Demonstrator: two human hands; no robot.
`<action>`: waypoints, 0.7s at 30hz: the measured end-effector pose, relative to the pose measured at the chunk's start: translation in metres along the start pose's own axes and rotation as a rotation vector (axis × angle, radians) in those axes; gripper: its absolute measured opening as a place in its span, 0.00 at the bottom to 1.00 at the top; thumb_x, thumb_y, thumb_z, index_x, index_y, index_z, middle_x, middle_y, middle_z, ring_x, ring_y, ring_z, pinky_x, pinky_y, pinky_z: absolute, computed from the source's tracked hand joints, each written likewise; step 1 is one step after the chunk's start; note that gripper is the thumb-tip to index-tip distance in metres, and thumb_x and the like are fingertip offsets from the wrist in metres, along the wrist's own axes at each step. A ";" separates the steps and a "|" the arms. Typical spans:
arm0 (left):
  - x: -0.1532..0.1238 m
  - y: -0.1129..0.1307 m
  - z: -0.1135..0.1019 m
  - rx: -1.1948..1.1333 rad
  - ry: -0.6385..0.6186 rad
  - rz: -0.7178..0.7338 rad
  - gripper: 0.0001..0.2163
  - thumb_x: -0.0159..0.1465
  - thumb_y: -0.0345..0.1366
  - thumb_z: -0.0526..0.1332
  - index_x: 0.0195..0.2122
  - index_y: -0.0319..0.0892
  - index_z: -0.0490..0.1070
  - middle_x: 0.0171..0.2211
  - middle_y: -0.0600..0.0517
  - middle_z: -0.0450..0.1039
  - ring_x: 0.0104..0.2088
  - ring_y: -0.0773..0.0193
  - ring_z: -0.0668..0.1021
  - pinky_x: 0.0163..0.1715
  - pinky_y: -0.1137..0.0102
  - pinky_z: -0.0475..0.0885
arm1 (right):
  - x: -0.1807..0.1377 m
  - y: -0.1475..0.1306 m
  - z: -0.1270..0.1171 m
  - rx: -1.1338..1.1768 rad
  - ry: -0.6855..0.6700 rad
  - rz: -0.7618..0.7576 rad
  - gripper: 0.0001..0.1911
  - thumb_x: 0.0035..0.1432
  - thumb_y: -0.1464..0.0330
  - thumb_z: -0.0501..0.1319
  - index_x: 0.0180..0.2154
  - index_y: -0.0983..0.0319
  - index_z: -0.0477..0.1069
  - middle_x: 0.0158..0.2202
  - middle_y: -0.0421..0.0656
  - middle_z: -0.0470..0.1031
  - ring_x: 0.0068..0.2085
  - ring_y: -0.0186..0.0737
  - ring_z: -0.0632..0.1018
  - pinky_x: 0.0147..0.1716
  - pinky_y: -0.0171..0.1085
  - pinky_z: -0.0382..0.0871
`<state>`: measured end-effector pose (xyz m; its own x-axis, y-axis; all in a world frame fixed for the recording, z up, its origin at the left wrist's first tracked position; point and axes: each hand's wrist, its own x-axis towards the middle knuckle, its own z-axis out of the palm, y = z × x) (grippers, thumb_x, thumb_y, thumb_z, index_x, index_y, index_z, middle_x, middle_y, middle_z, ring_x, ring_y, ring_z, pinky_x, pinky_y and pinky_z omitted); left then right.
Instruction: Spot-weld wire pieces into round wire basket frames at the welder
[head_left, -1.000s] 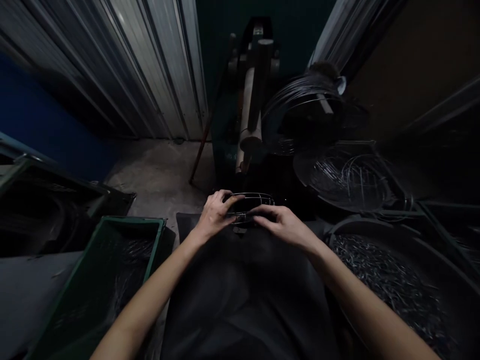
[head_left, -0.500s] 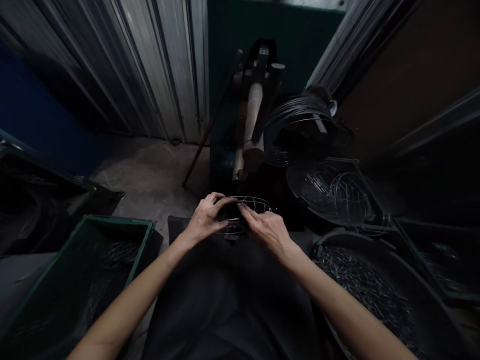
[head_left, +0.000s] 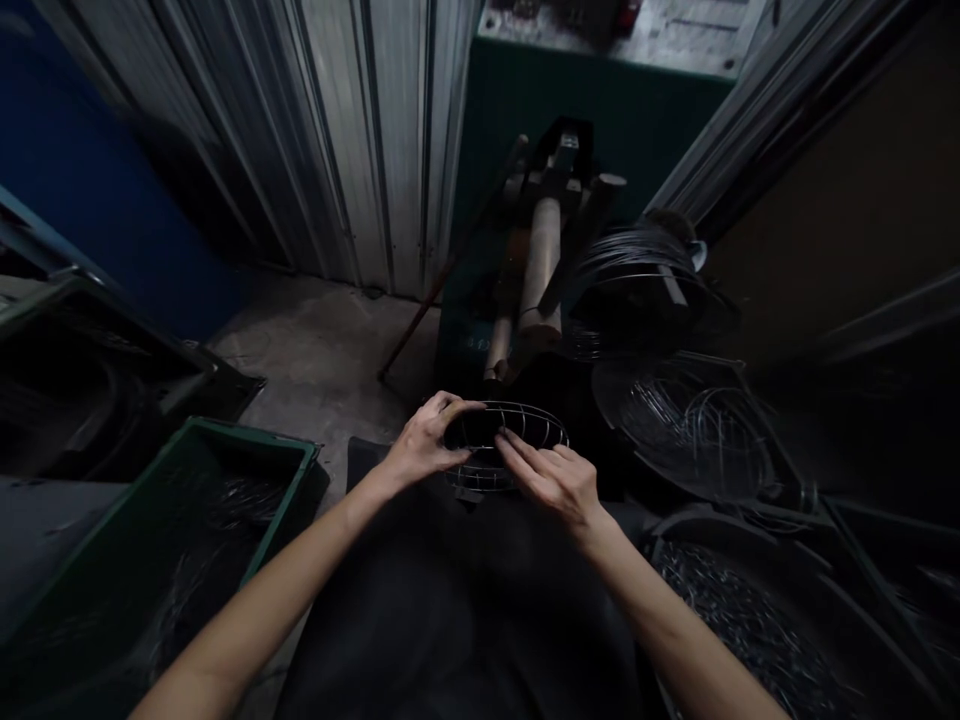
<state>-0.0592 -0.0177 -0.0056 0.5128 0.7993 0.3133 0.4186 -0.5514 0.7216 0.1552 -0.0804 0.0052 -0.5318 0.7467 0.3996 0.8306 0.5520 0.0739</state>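
A green crate [head_left: 247,470] stood at the left on the floor [head_left: 322,350], its contents too dark to make out. Over the dark lap, the left hand [head_left: 424,450] held the left end of a small wire cage [head_left: 506,440], its grip pinching the rim between thumb and fingers. The right hand [head_left: 559,482] lay against the cage's near side, fingers spread along the wires; whether they gripped could not be told. At right, a tub of wire pieces [head_left: 750,620] was cut off by the frame.
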 end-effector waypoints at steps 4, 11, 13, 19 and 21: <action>0.004 -0.006 0.006 0.019 0.029 0.003 0.26 0.52 0.29 0.65 0.53 0.48 0.66 0.44 0.49 0.65 0.46 0.58 0.73 0.46 0.64 0.72 | 0.002 0.004 0.005 -0.056 0.091 -0.056 0.19 0.64 0.75 0.50 0.48 0.56 0.74 0.50 0.42 0.75 0.25 0.31 0.74 0.26 0.36 0.63; 0.013 -0.018 0.022 0.114 0.087 -0.014 0.26 0.53 0.28 0.65 0.54 0.49 0.65 0.47 0.48 0.64 0.49 0.55 0.71 0.49 0.58 0.70 | 0.006 0.013 0.019 -0.152 0.198 -0.053 0.19 0.63 0.77 0.50 0.48 0.56 0.74 0.48 0.42 0.76 0.25 0.29 0.73 0.26 0.35 0.61; 0.016 -0.019 0.023 0.124 0.077 -0.011 0.27 0.52 0.28 0.65 0.54 0.48 0.65 0.48 0.48 0.64 0.49 0.55 0.71 0.50 0.57 0.69 | 0.008 0.013 0.021 -0.242 0.277 -0.101 0.17 0.61 0.77 0.53 0.46 0.59 0.75 0.47 0.42 0.77 0.24 0.29 0.71 0.26 0.35 0.61; 0.024 -0.026 0.022 0.131 0.067 0.000 0.28 0.52 0.28 0.66 0.55 0.48 0.65 0.49 0.47 0.63 0.50 0.54 0.70 0.50 0.57 0.69 | 0.015 0.014 0.024 -0.386 0.334 -0.133 0.14 0.60 0.78 0.54 0.42 0.62 0.76 0.47 0.44 0.77 0.24 0.28 0.71 0.27 0.35 0.60; 0.027 -0.030 0.023 0.133 0.069 0.016 0.28 0.52 0.28 0.66 0.55 0.47 0.65 0.49 0.47 0.63 0.50 0.54 0.70 0.50 0.57 0.69 | 0.016 0.016 0.027 -0.395 0.331 -0.130 0.15 0.61 0.77 0.54 0.43 0.62 0.76 0.47 0.44 0.77 0.24 0.28 0.71 0.27 0.35 0.60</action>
<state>-0.0410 0.0144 -0.0328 0.4692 0.8023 0.3690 0.5092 -0.5872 0.6293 0.1554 -0.0493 -0.0122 -0.6071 0.4892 0.6261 0.7941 0.4027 0.4553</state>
